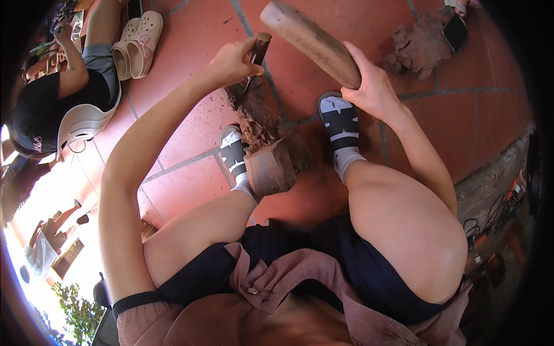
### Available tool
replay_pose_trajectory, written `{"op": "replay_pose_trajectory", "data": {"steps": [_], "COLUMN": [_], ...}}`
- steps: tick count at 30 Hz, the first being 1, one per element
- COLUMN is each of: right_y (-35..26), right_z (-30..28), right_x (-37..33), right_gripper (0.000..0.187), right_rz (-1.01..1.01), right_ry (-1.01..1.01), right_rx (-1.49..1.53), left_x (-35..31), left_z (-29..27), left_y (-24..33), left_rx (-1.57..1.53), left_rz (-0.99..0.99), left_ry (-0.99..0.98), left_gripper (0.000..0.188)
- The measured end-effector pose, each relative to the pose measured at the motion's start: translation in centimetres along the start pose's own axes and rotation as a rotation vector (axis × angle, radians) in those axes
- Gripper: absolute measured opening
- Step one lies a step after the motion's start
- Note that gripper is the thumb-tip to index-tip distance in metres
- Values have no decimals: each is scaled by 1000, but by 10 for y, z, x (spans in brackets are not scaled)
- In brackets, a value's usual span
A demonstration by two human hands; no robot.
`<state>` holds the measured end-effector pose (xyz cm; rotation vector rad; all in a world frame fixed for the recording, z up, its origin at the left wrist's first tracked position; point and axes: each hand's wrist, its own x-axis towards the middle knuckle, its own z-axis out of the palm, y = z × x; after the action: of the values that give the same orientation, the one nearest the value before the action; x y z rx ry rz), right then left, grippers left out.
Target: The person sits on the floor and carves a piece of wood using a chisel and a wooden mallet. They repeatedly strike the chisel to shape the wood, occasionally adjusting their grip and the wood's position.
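Note:
My left hand is closed around a chisel with a dark wooden handle. The chisel's lower end points down at a rough, chipped piece of wood; whether the edge touches it I cannot tell. Closer to me, a brown faceted block sits between my feet, against the rough piece; whether the two are one I cannot make out. My right hand grips the near end of a thick wooden club mallet, raised and slanting up to the left.
My sandalled feet flank the wood on red floor tiles. At the far right lies a heap of brown scraps beside a phone. Pale clogs and a seated person in a white cap are at left; cables at right.

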<state>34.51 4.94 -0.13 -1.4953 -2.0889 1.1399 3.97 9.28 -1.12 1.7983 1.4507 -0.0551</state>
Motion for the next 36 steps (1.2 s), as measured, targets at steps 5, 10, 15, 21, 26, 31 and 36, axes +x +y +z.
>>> {"op": "replay_pose_trajectory", "data": {"steps": [5,10,15,21,26,31,36], "right_y": [7,48,90,113,104,110,102], "right_z": [9,27,38,50,48,51,49], "right_x": [3,-7,-21,-25,-26,-21,-20], "right_gripper": [78,81,79,77,73,68,71], "right_rz": [67,324,286,201,232,216,285], "right_ry": [-37,-83,-18,51,15,-19,-72], "right_rx": [26,-9,-209,-348,-375,-419,-442], "left_x": [-7,-18,-59,-80,-108,-113,-111], "left_z": [-4,-51,-30,26,58,54,49], "left_y": [-17,-47,-80,-67,-49,-68,-77], "left_rx": [-335,-666,-541,-161,-207,-247,-217], "left_rz": [26,93,-242,-27,71,-91,-25], "left_ry": [30,299,290,-14,-87,40,271], "left_gripper": [38,33,30,49,45,49,55]}}
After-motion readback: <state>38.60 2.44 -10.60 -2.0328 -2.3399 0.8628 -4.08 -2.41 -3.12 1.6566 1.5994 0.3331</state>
